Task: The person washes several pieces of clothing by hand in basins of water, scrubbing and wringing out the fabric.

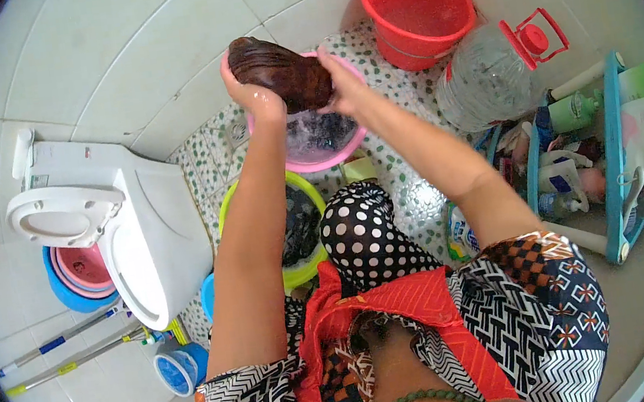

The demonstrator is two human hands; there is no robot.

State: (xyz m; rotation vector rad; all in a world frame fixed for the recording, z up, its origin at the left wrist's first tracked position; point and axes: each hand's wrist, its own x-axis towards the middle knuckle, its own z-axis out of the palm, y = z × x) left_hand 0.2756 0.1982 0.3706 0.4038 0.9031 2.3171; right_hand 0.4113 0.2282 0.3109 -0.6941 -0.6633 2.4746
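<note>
Between my left hand (pixel 253 92) and my right hand (pixel 343 82) is a wet, dark brown bundled cloth (pixel 279 73), gripped at both ends. It is held above a pink basin (pixel 326 163) of foamy water with dark cloth in it. Drops of suds cling to my left wrist. Nearer my legs, partly behind my left forearm, stands a yellow-green basin (pixel 317 201) with dark wet cloth (pixel 301 224) inside.
A white toilet (pixel 162 202) with its lid raised is at the left, near stacked basins (pixel 62 293) and mops. A red bucket (pixel 424 47), a large clear plastic bottle (pixel 482 79) and a blue-and-white shelf rack (pixel 613 165) with bottles stand at the right.
</note>
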